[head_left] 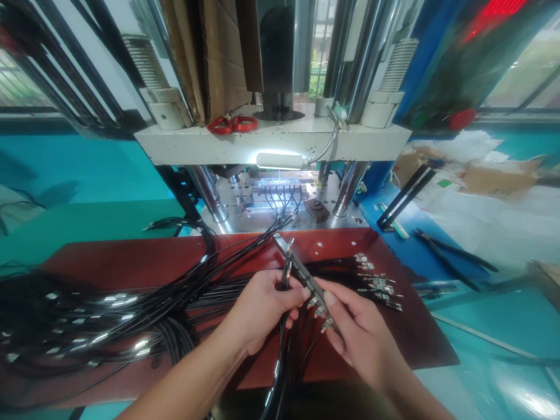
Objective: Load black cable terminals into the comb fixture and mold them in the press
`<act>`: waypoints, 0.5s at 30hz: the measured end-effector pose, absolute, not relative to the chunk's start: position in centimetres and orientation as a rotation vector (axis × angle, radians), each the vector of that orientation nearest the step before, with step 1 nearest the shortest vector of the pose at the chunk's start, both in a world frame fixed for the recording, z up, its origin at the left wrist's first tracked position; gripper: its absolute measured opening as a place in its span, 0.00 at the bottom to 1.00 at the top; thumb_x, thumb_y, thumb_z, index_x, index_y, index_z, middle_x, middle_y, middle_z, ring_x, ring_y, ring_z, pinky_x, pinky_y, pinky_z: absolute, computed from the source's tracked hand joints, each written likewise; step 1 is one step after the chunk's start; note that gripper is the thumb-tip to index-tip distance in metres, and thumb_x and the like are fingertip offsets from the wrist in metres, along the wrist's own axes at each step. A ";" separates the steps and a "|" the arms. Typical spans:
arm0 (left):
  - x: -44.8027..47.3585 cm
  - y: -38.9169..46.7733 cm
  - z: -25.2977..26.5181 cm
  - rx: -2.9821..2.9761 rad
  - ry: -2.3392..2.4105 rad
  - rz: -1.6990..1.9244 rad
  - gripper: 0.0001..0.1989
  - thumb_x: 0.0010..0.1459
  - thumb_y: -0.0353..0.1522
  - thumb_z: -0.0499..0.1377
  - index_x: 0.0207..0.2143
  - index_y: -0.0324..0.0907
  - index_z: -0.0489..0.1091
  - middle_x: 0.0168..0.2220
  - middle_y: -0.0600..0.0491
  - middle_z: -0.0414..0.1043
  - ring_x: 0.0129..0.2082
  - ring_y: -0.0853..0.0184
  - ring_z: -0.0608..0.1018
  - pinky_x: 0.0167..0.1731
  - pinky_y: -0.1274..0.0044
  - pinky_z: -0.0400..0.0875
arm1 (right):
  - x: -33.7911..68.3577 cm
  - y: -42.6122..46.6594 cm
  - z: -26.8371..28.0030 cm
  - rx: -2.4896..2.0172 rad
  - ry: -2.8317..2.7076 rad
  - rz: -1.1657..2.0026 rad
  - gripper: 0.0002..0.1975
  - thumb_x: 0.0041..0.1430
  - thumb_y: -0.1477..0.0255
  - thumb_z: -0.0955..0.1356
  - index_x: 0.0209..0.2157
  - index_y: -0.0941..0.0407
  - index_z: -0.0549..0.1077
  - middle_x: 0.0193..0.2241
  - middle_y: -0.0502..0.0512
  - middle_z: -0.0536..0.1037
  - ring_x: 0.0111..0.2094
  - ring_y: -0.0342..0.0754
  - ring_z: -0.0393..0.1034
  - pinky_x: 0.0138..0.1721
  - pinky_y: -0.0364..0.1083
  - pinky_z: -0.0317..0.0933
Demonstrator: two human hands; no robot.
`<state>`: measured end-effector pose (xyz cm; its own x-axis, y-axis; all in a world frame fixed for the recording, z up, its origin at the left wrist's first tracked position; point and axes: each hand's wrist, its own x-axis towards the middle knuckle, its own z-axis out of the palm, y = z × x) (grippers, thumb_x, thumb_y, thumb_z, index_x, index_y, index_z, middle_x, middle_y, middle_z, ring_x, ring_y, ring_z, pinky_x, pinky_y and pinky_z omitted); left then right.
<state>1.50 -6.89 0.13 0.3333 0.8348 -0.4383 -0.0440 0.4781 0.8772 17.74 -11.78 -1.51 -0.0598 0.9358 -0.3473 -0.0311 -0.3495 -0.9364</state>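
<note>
In the head view, the left hand point(265, 306) has its fingers closed on black cables point(280, 361), whose stripped tip sticks up beside a dark metal bar point(301, 272); its thumb touches the bar. The right hand point(367, 332) has thumb and fingers clamped on the bar's lower end. The bar slants above a red-brown desk point(420, 341), small connectors point(318, 312) jutting from its near edge. A thick cable bundle point(131, 303) spreads over the left side, and connector-tipped ends point(378, 284) lie on the right. Behind stands a press point(196, 146) with red-handled scissors point(231, 124) on its white plate and a glowing lamp point(280, 160) at the plate's front edge; cables run into the lit fixture point(280, 192) below.
</note>
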 end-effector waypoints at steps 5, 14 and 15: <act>0.0 -6.9 0.2 0.839 1.035 0.801 0.12 0.51 0.38 0.64 0.31 0.37 0.72 0.26 0.54 0.70 0.24 0.73 0.71 0.28 0.78 0.67 | 17.8 -11.7 -1.4 -1.390 -0.885 1.573 0.29 0.55 0.51 0.66 0.53 0.52 0.70 0.19 0.46 0.66 0.12 0.35 0.52 0.11 0.36 0.46; -0.7 -7.0 0.1 0.768 1.057 0.810 0.12 0.55 0.40 0.61 0.35 0.40 0.67 0.24 0.58 0.65 0.14 0.80 0.60 0.13 0.85 0.51 | 17.9 -11.6 -1.4 -1.356 -0.864 1.610 0.28 0.55 0.52 0.67 0.52 0.53 0.70 0.20 0.47 0.66 0.12 0.34 0.51 0.11 0.36 0.46; -0.5 -7.0 0.1 0.802 1.071 0.759 0.13 0.54 0.40 0.61 0.34 0.40 0.67 0.24 0.58 0.66 0.14 0.80 0.59 0.12 0.85 0.49 | 17.8 -11.6 -1.4 -1.356 -0.860 1.604 0.28 0.54 0.52 0.67 0.52 0.53 0.70 0.20 0.47 0.66 0.12 0.34 0.52 0.10 0.36 0.46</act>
<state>-0.49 -7.01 0.10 0.2950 0.8443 -0.4473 -0.1420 0.5017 0.8533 17.80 -11.57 -1.41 -0.0563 0.9131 -0.4038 -0.1689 -0.4073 -0.8975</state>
